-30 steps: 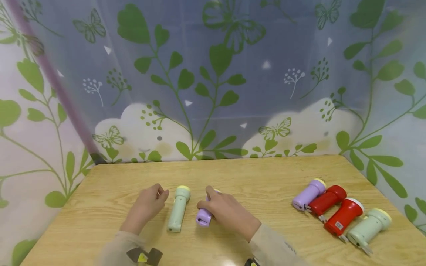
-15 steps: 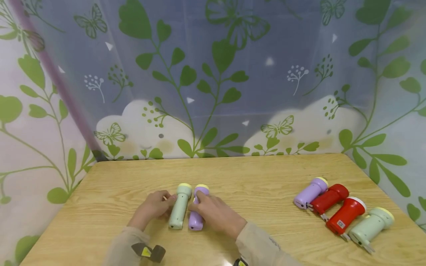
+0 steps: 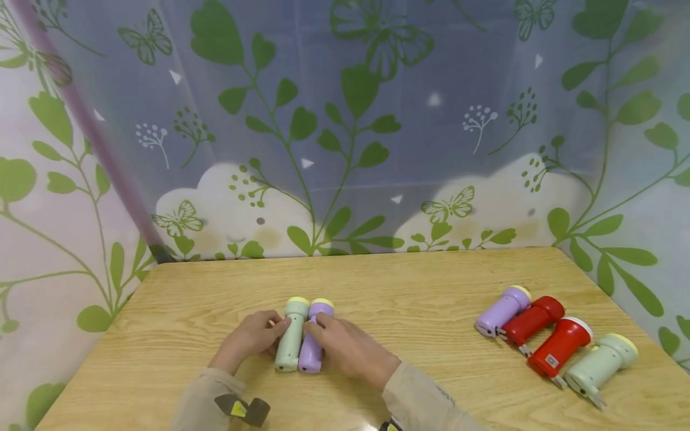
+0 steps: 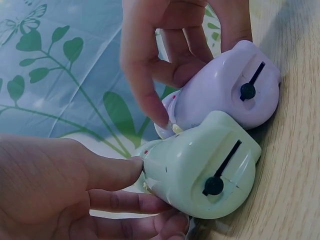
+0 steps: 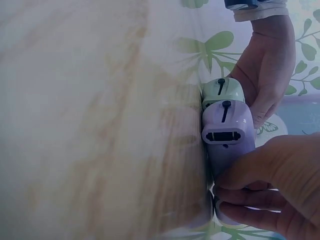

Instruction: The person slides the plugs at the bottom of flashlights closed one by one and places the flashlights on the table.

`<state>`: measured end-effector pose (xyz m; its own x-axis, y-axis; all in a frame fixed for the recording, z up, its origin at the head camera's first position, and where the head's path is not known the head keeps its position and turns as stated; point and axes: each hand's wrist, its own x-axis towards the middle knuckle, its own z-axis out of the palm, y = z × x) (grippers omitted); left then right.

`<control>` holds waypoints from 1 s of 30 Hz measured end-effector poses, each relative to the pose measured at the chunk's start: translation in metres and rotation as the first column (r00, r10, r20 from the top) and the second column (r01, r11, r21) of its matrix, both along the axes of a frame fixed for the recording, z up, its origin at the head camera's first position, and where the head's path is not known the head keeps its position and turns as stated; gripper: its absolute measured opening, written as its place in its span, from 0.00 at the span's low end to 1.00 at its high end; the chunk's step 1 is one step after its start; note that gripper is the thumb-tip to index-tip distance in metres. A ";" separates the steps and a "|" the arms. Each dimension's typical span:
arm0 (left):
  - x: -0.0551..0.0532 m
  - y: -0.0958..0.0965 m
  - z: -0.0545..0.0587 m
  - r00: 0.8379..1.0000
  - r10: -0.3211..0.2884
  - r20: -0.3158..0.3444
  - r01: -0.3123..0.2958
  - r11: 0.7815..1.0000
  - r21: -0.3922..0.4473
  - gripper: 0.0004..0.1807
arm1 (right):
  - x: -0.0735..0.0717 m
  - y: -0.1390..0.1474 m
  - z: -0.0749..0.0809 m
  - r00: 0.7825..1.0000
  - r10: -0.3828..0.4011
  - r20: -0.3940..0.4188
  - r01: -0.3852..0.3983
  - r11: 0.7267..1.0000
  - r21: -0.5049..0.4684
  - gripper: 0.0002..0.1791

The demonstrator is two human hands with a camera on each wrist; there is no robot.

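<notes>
Side by side near the middle of the table lie a pale green flashlight and a purple flashlight, lenses toward the back wall. My left hand holds the green one from its left, thumb on its upper side and fingers along its outer side. From the right, my right hand grips the purple one between thumb and fingers. The left wrist view shows both rear ends, each with a black slotted slider, the green body right against the purple body. Right-hand fingers partly cover the purple body.
At the table's right side lies a slanted row: another purple flashlight, a red one, a second red one with a white rim, and another green one. Some have plug prongs folded out. A leaf-patterned curtain hangs behind the table.
My right hand has moved left, bringing the purple flashlight down flat beside the green one and closing the gap between them. My left hand has moved right and taken hold of the green flashlight.
</notes>
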<state>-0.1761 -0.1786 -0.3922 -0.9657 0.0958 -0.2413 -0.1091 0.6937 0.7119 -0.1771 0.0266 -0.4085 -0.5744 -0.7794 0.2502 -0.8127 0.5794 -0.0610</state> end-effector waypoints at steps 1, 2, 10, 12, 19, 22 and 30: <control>0.000 0.001 0.000 1.000 -0.003 0.002 0.003 1.000 -0.004 0.16 | 0.000 0.001 0.000 1.000 0.002 0.004 -0.002 1.000 -0.015 0.24; 0.000 0.001 0.001 1.000 -0.005 0.006 0.005 1.000 -0.006 0.16 | -0.001 0.003 -0.001 1.000 0.003 0.008 -0.003 0.999 -0.032 0.25; -0.001 0.019 0.002 0.993 0.015 -0.121 -0.030 0.992 -0.123 0.27 | -0.015 0.048 0.004 0.994 -0.093 0.058 0.098 0.990 -0.097 0.26; 0.000 0.030 -0.001 0.984 0.024 -0.179 -0.050 0.988 -0.143 0.33 | -0.021 0.067 0.004 0.989 -0.143 0.033 0.146 0.987 -0.071 0.25; 0.004 0.059 -0.018 0.954 0.012 -0.299 -0.069 0.981 -0.179 0.37 | -0.040 0.151 0.003 0.956 -0.280 -0.088 0.271 0.958 -0.096 0.18; 0.005 0.064 -0.021 0.950 0.001 -0.313 -0.071 0.974 -0.214 0.37 | -0.045 0.186 0.012 0.931 -0.359 -0.074 0.349 0.929 -0.120 0.19; 0.005 0.070 -0.025 0.944 0.005 -0.330 -0.103 0.955 -0.278 0.42 | -0.061 0.260 0.037 0.889 -0.457 -0.030 0.457 0.889 -0.011 0.16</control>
<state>-0.1708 -0.1089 -0.4170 -0.9971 0.0148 0.0746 0.0493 0.8730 0.4852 -0.2384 0.2867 -0.3715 -0.8588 -0.4315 0.2762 -0.4596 0.8871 -0.0429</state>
